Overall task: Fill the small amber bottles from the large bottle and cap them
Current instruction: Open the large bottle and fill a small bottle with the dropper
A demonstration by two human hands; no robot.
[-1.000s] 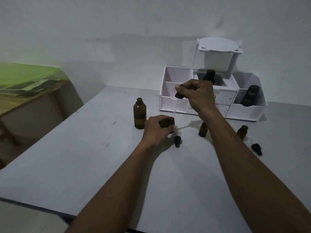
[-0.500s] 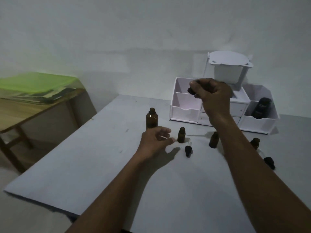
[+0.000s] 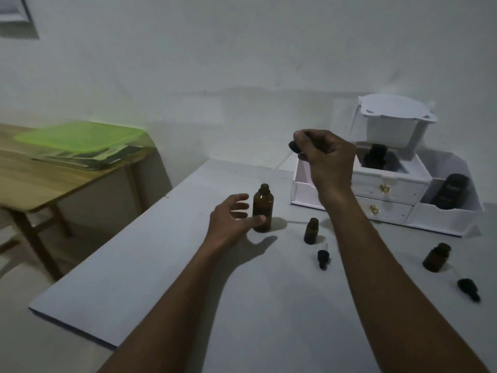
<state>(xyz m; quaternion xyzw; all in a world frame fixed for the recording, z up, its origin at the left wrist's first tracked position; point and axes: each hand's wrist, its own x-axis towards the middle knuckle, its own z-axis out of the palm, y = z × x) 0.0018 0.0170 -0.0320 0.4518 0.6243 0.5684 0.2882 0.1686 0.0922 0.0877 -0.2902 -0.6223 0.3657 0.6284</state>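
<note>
The large amber bottle (image 3: pixel 263 208) stands upright on the grey table (image 3: pixel 166 267). My left hand (image 3: pixel 232 220) is open right beside it, thumb close to its lower body. My right hand (image 3: pixel 326 154) is raised above the table, shut on a black dropper cap (image 3: pixel 294 147) whose thin glass pipette slants down to the left. One small amber bottle (image 3: pixel 311 231) stands uncapped right of the large one, a loose dropper cap (image 3: pixel 323 258) lying in front of it. Another small uncapped bottle (image 3: pixel 436 257) stands at the right with a dropper cap (image 3: pixel 468 289) beside it.
A white desk organiser (image 3: pixel 387 195) with drawers stands at the back right, holding dark bottles (image 3: pixel 451 191) in its compartments. A wooden side table (image 3: pixel 40 181) with a green folder (image 3: pixel 80 137) sits to the left. The wall is close behind.
My left hand let go of the small bottle and shifted left to the large bottle. My right hand lifted the dropper cap higher.
</note>
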